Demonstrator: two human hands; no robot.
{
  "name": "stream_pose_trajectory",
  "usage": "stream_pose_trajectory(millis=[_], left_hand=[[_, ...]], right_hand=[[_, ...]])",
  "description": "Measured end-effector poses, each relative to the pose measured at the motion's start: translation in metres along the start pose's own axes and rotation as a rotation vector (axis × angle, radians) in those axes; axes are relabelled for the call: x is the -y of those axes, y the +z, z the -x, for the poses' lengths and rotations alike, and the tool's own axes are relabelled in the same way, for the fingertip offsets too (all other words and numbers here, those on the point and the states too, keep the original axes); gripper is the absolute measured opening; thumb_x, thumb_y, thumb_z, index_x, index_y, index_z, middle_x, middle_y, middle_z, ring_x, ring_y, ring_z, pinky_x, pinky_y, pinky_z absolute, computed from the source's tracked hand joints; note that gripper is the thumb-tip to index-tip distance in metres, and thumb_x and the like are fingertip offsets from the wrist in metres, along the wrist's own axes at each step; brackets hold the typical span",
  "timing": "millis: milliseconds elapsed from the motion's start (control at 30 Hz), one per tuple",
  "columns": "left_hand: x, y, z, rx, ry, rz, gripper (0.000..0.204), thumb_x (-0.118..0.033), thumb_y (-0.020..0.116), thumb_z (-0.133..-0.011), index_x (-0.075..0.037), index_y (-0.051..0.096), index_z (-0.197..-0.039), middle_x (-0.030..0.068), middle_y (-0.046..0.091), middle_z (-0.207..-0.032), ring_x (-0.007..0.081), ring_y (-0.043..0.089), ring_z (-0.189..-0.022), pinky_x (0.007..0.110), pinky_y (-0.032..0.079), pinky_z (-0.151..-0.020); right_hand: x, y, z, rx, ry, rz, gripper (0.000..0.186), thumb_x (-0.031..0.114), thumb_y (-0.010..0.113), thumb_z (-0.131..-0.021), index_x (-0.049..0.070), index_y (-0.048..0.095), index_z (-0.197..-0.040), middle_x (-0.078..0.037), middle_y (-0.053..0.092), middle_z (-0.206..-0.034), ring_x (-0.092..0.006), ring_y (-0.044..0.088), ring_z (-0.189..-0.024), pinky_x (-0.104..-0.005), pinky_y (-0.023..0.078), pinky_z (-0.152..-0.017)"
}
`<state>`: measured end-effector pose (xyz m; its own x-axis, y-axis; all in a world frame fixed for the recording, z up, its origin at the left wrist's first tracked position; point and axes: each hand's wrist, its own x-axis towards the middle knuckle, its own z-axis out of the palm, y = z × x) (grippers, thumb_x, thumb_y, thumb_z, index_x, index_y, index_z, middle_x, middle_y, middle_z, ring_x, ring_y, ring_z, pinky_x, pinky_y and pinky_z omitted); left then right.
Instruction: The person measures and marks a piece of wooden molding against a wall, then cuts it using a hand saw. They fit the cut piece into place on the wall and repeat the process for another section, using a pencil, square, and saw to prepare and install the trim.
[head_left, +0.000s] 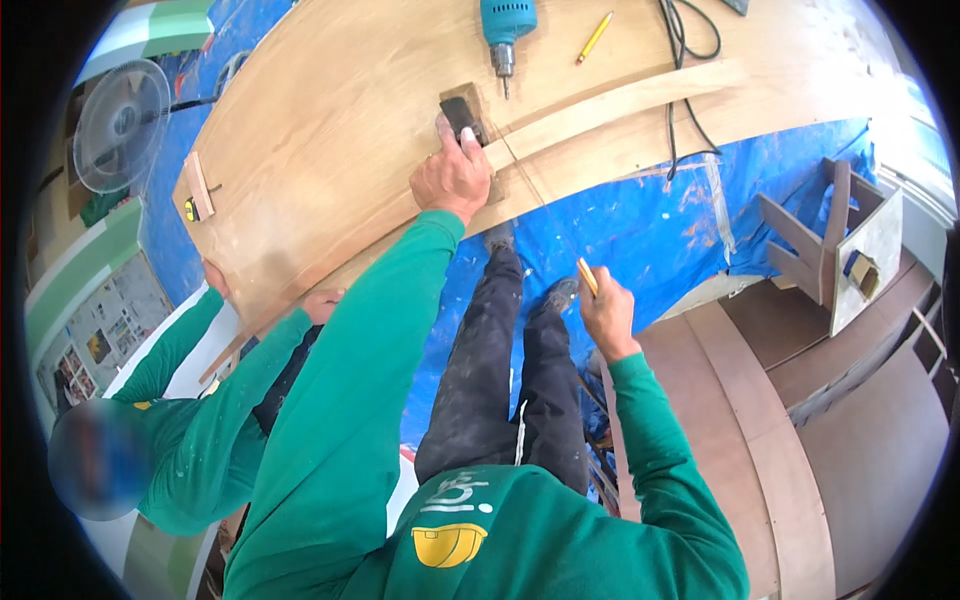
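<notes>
My left hand [450, 175] has its fingers pressed over a dark block [457, 112] on a wooden piece [495, 185] that crosses a long light strip [610, 105] on the curved plywood panel [310, 110]. My right hand [608, 310] is closed on a yellow pencil [588, 278], held beyond the panel’s near edge over blue sheeting. A teal drill [508, 28] lies just beyond my left hand, with another yellow pencil [595, 37] to its right and a looped black cord [683, 40] farther right. A thin line runs from the block toward my right hand; I cannot tell what it is.
A co-worker in green [195, 445] is at lower left, hands at the panel’s edge. A fan [118, 125] stands upper left. Blue sheeting [660, 225] covers the floor. A wooden frame [820, 240] and curved brown boards [745, 420] are on the right.
</notes>
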<state>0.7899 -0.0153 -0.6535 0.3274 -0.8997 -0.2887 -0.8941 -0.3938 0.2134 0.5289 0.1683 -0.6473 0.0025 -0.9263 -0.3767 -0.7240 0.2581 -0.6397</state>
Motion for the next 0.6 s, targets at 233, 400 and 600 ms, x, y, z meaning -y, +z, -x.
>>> stream_pose_trajectory(millis=[233, 400, 600], left_hand=[[-0.003, 0.0, -0.001, 0.013, -0.033, 0.021, 0.064, -0.047, 0.04, -0.112, -0.006, 0.047, -0.161, 0.0266, 0.078, -0.089, 0.0502, 0.076, -0.086, 0.064, 0.056, -0.083], [0.003, 0.002, 0.001, -0.049, 0.025, -0.007, 0.067, -0.045, 0.043, -0.11, -0.002, 0.044, -0.162, 0.0265, 0.077, -0.083, 0.0487, 0.077, -0.081, 0.061, 0.058, -0.076], [-0.001, 0.003, -0.005, -0.038, 0.028, -0.013, 0.065, -0.043, 0.044, -0.11, -0.002, 0.045, -0.16, 0.0253, 0.078, -0.082, 0.0478, 0.077, -0.078, 0.061, 0.058, -0.073]], right_hand=[[0.043, 0.022, -0.062, -0.036, -0.089, -0.039, 0.026, 0.027, 0.071, -0.105, 0.007, 0.06, -0.094, -0.025, 0.069, -0.078, -0.0499, 0.069, -0.074, -0.0583, 0.052, -0.061], [-0.01, -0.006, 0.011, -0.017, -0.075, -0.025, 0.026, 0.027, 0.07, -0.105, 0.006, 0.06, -0.094, -0.024, 0.07, -0.078, -0.0495, 0.069, -0.073, -0.0574, 0.052, -0.063], [0.035, 0.01, -0.055, 0.025, -0.075, -0.026, 0.026, 0.027, 0.069, -0.105, 0.006, 0.059, -0.094, -0.025, 0.068, -0.076, -0.0502, 0.068, -0.072, -0.0582, 0.051, -0.063]])
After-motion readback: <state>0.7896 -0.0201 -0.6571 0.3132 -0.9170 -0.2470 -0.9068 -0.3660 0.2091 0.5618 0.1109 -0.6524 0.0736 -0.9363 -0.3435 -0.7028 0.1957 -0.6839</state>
